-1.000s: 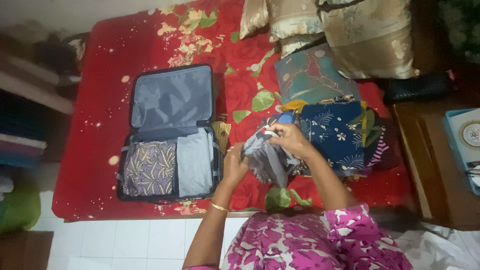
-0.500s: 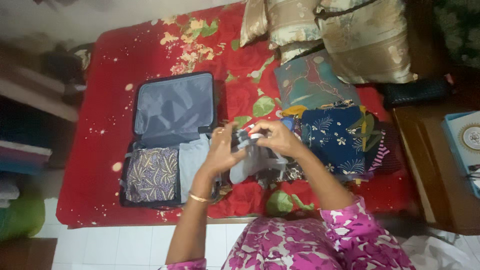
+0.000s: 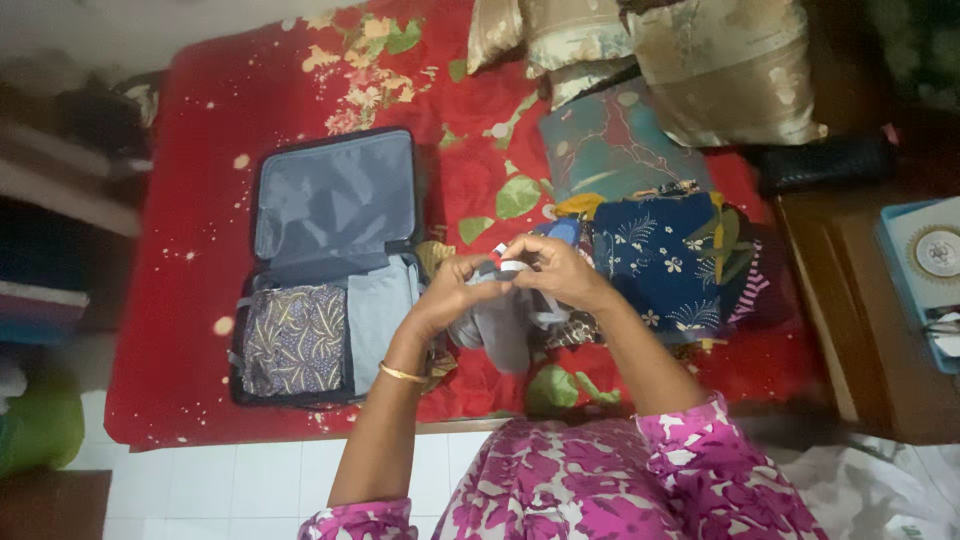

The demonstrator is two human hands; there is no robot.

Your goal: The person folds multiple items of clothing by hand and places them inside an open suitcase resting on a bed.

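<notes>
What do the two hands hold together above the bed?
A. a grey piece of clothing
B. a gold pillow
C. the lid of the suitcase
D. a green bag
A: the left hand and the right hand both grip a grey piece of clothing, which hangs down between them beside the open suitcase.

Dim, soft indoor light; slightly blurred overall, edges darker and smeared.
</notes>
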